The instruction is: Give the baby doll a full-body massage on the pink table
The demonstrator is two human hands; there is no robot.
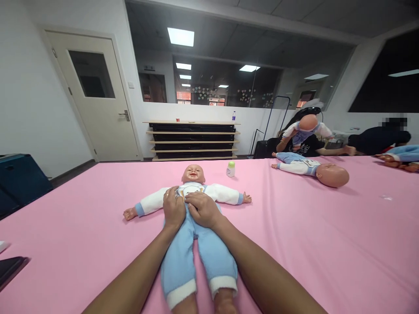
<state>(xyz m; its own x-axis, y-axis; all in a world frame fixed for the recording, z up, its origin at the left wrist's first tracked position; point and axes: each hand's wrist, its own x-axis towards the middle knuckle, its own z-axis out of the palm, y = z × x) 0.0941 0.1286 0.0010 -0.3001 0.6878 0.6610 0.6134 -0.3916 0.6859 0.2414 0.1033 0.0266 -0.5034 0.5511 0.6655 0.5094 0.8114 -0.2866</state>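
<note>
A baby doll (194, 174) lies on its back on the pink-covered table, head away from me and arms spread wide. It wears a white-sleeved top and light blue trousers (178, 266) with white cuffs. My left hand (174, 207), with a ring on one finger, rests on the doll's front with bent fingers closed at the clothing. Right beside it, my right hand (203, 209) is also closed at the clothing over the belly, its fingers pointing left. The fingertips and the cloth beneath them are partly hidden.
A small white bottle with a green cap (231, 169) stands beyond the doll's arm. To the right lies another doll (332, 174); behind it, a person holds up a third doll (307, 126). A dark flat object (11, 270) sits at the left edge. Shelves (193, 139) line the back wall.
</note>
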